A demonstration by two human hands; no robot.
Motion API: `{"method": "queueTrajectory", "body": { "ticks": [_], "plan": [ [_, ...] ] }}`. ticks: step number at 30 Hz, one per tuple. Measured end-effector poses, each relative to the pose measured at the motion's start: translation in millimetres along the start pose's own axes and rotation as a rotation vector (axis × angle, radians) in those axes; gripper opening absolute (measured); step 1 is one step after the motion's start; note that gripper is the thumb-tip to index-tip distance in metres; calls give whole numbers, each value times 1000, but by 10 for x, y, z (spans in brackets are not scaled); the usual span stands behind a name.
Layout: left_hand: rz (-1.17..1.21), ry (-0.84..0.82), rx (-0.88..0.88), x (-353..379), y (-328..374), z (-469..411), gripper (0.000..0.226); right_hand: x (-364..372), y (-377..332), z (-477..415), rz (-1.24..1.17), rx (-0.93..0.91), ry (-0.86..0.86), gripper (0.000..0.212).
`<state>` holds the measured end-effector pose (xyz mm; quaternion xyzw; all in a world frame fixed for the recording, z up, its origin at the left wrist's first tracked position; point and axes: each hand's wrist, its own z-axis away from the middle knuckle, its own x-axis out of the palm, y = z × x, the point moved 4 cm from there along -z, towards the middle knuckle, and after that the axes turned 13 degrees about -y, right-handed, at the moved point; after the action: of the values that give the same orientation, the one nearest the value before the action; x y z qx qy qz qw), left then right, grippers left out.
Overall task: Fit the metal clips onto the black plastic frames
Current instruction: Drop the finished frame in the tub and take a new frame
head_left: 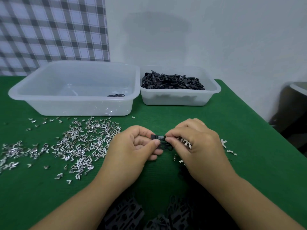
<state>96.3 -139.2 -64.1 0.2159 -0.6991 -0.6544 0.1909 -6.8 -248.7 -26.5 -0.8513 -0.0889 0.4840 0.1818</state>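
Both hands meet over the middle of the green table and hold one small black plastic frame (159, 138) between them. My left hand (132, 146) pinches its left end with thumb and fingers. My right hand (196, 143) pinches its right end, where a bit of metal clip shows at the fingertips. A wide scatter of loose metal clips (78, 143) lies on the cloth to the left. A few more clips (224, 144) lie just right of my right hand.
A large translucent tub (49, 100) at the back left holds a few black pieces (116, 95). A smaller tub (214, 90) at the back right is heaped with black frames (172, 82). Dark plastic parts (126, 213) lie at the near edge between my forearms.
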Motion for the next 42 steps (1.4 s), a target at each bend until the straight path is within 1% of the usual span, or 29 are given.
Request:
{"method": "queueTrajectory", "body": {
  "ticks": [11,20,28,35,39,42],
  "plan": [
    [79,-14,-19,-5,2,-4,7,16,-32,0,-25,0,-8,4],
    [93,-8,-28,-8,3,-6,5,-11,-36,8,-65,-17,38,6],
    [108,-18,-22,-7,5,-9,4,12,-12,-3,-85,6,26,7],
    [63,-50,-14,3,-1,-1,8,42,-28,-9,-132,8,9,7],
    [86,-52,-11,17,11,13,16,46,-12,-13,-164,51,-15,9],
    [56,-39,-8,31,23,24,19,51,-11,-11,-192,79,-30,9]
  ]
}}
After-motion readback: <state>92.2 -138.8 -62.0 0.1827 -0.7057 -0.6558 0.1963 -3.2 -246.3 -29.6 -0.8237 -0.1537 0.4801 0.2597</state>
